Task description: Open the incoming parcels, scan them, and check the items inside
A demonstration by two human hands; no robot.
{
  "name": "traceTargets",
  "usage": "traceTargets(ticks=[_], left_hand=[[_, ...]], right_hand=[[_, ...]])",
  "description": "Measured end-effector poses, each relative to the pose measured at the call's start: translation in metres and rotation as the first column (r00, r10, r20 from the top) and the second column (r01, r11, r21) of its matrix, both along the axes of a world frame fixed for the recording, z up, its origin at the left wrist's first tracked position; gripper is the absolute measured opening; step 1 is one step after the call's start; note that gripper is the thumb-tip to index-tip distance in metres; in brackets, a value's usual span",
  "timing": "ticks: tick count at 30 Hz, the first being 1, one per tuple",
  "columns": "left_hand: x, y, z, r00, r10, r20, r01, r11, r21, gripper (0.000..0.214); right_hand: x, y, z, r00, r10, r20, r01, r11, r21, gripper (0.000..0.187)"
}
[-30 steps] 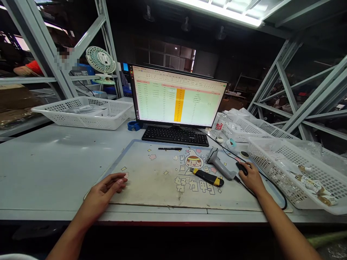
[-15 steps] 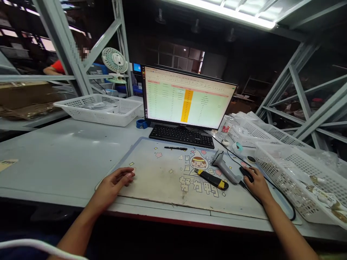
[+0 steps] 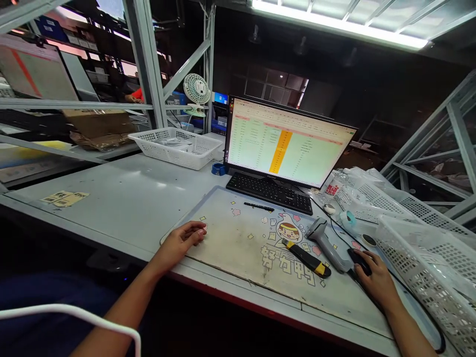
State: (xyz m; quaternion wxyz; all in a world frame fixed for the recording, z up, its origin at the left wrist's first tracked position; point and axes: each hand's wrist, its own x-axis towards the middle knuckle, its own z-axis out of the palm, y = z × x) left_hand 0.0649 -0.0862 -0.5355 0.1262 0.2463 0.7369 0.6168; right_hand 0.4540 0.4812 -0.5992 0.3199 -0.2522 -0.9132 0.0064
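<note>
My right hand [image 3: 377, 281] is cupped over a black computer mouse [image 3: 359, 260] on the worn cartoon desk mat [image 3: 238, 245]. My left hand [image 3: 182, 240] rests on the mat's left edge, fingers loosely curled, holding nothing. Between the hands lie a black-and-yellow utility knife [image 3: 307, 258] and a grey barcode scanner [image 3: 327, 245]. A black pen [image 3: 259, 206] lies in front of the black keyboard [image 3: 270, 192]. Behind it stands a monitor [image 3: 288, 144] showing a green spreadsheet with an orange column.
White mesh baskets stand at back left [image 3: 177, 147] and along the right edge [image 3: 427, 258]. A small fan [image 3: 196, 90] sits behind the left basket. Yellow labels [image 3: 65, 198] lie at the table's left. Grey shelf frames surround the desk. A white chair rail [image 3: 74, 315] crosses the lower left.
The view has swung left, so everything shifts right in frame. Both hands stay where they were on the mat and the mouse.
</note>
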Motion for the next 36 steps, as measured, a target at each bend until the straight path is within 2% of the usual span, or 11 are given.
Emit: traceTargets(ticks=[13, 21, 28, 33, 36], left_hand=[[0.001, -0.001, 0.001, 1.000, -0.008, 0.022, 0.008, 1.000, -0.005, 0.067], [-0.004, -0.002, -0.008, 0.999, -0.016, 0.037, 0.015, 1.000, 0.011, 0.066], [-0.007, -0.002, -0.013, 0.999, -0.040, -0.005, 0.040, 0.999, 0.016, 0.059], [-0.012, -0.001, -0.017, 0.999, -0.034, -0.008, 0.035, 0.995, 0.097, 0.060], [-0.006, 0.002, -0.017, 0.998, 0.011, -0.067, 0.001, 0.985, 0.172, 0.051]], right_hand=[[0.000, 0.000, 0.001, 1.000, -0.008, 0.019, 0.008, 1.000, -0.004, 0.056], [0.000, 0.009, -0.006, 1.000, -0.031, 0.005, 0.030, 0.999, 0.030, 0.061], [-0.002, 0.009, -0.007, 0.999, -0.047, -0.014, 0.047, 0.998, -0.030, 0.058], [-0.003, 0.008, -0.005, 0.999, -0.042, -0.021, 0.041, 0.998, -0.052, 0.063], [-0.004, 0.007, 0.000, 0.998, -0.052, -0.022, 0.050, 0.996, -0.076, 0.066]])
